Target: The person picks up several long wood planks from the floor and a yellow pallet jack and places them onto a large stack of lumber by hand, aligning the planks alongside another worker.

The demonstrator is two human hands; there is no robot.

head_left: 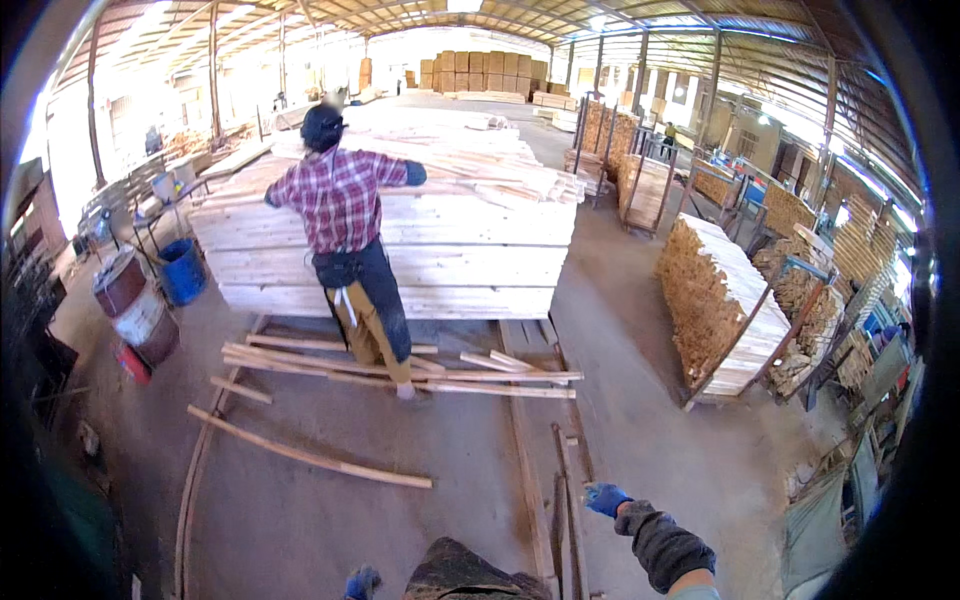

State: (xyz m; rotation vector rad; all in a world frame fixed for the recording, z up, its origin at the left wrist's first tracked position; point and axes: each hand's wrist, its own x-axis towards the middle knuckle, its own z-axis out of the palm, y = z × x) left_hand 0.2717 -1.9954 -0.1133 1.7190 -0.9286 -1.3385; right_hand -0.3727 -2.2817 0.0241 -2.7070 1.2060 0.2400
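Observation:
My right hand (606,499), in a blue glove with a dark sleeve over the forearm, reaches out at lower right. Its fingers look loosely extended, and I see nothing held in them. Below it, narrow wooden strips (567,500) run lengthwise along the floor; the hand appears apart from them. At the bottom edge my left hand (362,582), also blue-gloved, shows only in part beside my dark clothing, its fingers too unclear to read. Ahead, several loose wooden battens (470,388) lie crosswise, and one longer batten (310,458) lies nearer, to the left.
A co-worker (340,205) in a checked shirt stands among the battens, arms spread, facing a large stack of pale boards (480,265). A blue barrel (181,272) and a rusty drum (135,305) stand at left. Racked lumber (715,305) stands at right.

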